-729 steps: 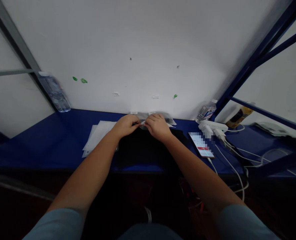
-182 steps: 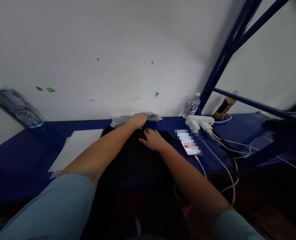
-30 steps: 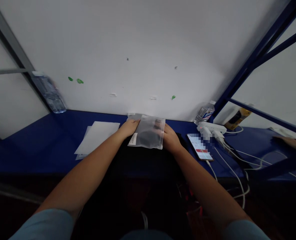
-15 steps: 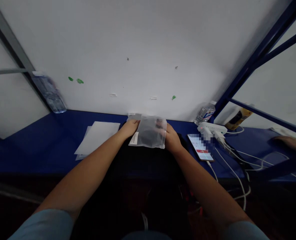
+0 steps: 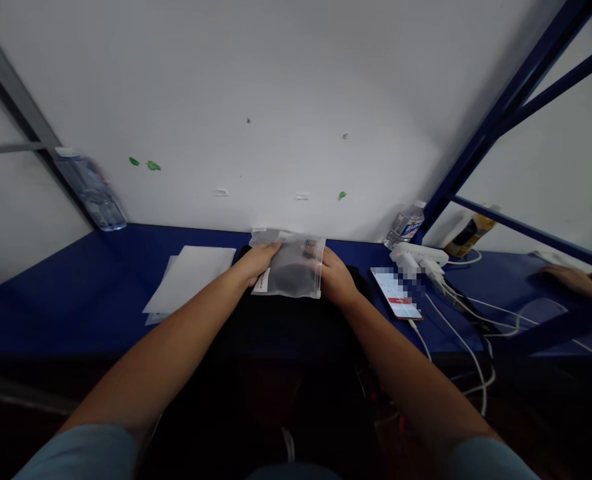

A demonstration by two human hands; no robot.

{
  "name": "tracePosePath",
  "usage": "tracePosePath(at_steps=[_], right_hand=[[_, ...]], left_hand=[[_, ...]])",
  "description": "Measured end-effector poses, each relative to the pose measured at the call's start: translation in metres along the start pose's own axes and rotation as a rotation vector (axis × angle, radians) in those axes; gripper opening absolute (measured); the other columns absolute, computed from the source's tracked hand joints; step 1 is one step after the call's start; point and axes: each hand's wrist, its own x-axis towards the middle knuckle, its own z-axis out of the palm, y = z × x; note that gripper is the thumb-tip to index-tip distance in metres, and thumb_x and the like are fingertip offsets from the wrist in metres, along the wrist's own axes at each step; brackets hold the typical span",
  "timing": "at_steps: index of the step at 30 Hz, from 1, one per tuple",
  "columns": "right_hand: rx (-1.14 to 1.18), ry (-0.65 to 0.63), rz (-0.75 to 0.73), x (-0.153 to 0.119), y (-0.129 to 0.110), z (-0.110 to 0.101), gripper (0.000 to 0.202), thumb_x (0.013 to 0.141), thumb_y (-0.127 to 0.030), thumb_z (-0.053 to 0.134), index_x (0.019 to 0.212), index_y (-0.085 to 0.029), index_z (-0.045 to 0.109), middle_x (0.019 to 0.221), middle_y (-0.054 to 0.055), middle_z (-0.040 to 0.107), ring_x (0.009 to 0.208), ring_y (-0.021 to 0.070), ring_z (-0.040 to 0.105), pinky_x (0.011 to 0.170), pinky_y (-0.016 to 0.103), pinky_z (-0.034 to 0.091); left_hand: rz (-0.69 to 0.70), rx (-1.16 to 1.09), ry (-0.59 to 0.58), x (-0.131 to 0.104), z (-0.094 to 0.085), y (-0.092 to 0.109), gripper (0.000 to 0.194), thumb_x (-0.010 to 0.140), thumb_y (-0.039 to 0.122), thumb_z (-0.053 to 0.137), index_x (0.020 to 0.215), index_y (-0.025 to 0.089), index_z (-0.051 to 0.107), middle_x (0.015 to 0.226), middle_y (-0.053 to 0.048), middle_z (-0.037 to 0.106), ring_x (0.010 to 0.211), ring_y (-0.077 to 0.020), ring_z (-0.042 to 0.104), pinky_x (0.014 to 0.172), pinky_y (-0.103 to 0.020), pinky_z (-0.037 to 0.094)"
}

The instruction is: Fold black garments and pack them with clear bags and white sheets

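Observation:
A frosted, translucent zip bag (image 5: 293,272) lies between my hands above a dark surface, its zip edge with a slider facing right. It carries a white label at the lower left and a block of dark print near the upper right. My left hand (image 5: 260,261) is closed on the bag's left part, thumb on top. At the zip edge my right hand (image 5: 340,280) grips the bag. Its fingers show faintly through the plastic; whether they are inside or behind it I cannot tell. More translucent plastic shows behind my left hand.
Flat white translucent sheets or bags (image 5: 191,277) lie left on the blue table (image 5: 96,287). To the right are a phone (image 5: 396,293), a power strip (image 5: 421,253) with white cables and a bottle (image 5: 405,225). Another bottle (image 5: 96,193) stands far left. Another person's hand (image 5: 573,280) rests far right.
My left hand has shifted further onto the bag, its thumb now lying across the top. The right hand stays at the zip edge. The whole view has moved slightly.

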Motion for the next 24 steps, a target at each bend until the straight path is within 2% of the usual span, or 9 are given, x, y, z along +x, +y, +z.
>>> tracePosePath(at_steps=[3,8,11,17,20,24], right_hand=[[-0.011,-0.009,0.014,-0.001,0.001,0.001,0.032,0.097,-0.026,0.057,0.124,-0.032,0.071,0.142,0.004,0.064,0.139,0.0283,0.052,0.118,0.052,0.042],[-0.005,0.016,-0.016,-0.001,0.0,0.001,0.034,0.098,-0.025,0.055,0.128,-0.032,0.07,0.143,0.004,0.064,0.139,0.0279,0.052,0.117,0.051,0.043],[0.002,0.022,-0.031,0.0,-0.002,0.0,0.033,0.098,-0.024,0.055,0.126,-0.032,0.07,0.142,0.004,0.064,0.138,0.0272,0.053,0.116,0.05,0.044],[0.043,0.113,-0.105,0.001,0.002,-0.002,0.038,0.09,-0.013,0.059,0.121,-0.029,0.072,0.137,0.006,0.067,0.135,0.0271,0.056,0.113,0.049,0.047],[0.074,0.202,-0.127,-0.002,0.006,-0.001,0.041,0.085,-0.006,0.059,0.119,-0.025,0.071,0.135,0.01,0.067,0.137,0.0281,0.053,0.113,0.052,0.047],[0.104,0.236,-0.091,-0.004,0.011,0.002,0.044,0.082,-0.003,0.059,0.117,-0.026,0.069,0.135,0.009,0.068,0.139,0.0283,0.052,0.113,0.056,0.046]], left_hand=[[-0.076,-0.081,0.001,0.003,0.001,-0.002,0.042,0.089,0.057,0.066,0.087,0.015,0.071,0.088,-0.013,0.076,0.081,-0.0264,0.074,0.082,-0.039,0.06],[-0.021,-0.055,0.105,0.009,-0.003,-0.009,0.037,0.089,0.052,0.065,0.086,0.015,0.073,0.086,-0.011,0.077,0.083,-0.0258,0.073,0.085,-0.038,0.057],[0.04,0.121,0.156,0.013,-0.006,-0.01,0.034,0.093,0.044,0.057,0.085,0.015,0.074,0.088,-0.011,0.077,0.087,-0.0266,0.073,0.088,-0.038,0.054],[0.16,0.66,0.255,0.011,-0.016,0.001,0.038,0.1,0.034,0.044,0.092,0.015,0.075,0.104,-0.015,0.077,0.102,-0.03,0.071,0.094,-0.039,0.049],[0.165,0.801,0.298,0.007,-0.021,0.01,0.04,0.101,0.032,0.039,0.098,0.013,0.075,0.108,-0.019,0.076,0.103,-0.0304,0.07,0.091,-0.038,0.049],[0.176,0.886,0.336,0.005,-0.028,0.02,0.04,0.102,0.032,0.039,0.102,0.013,0.074,0.11,-0.02,0.075,0.103,-0.0298,0.069,0.089,-0.036,0.049]])
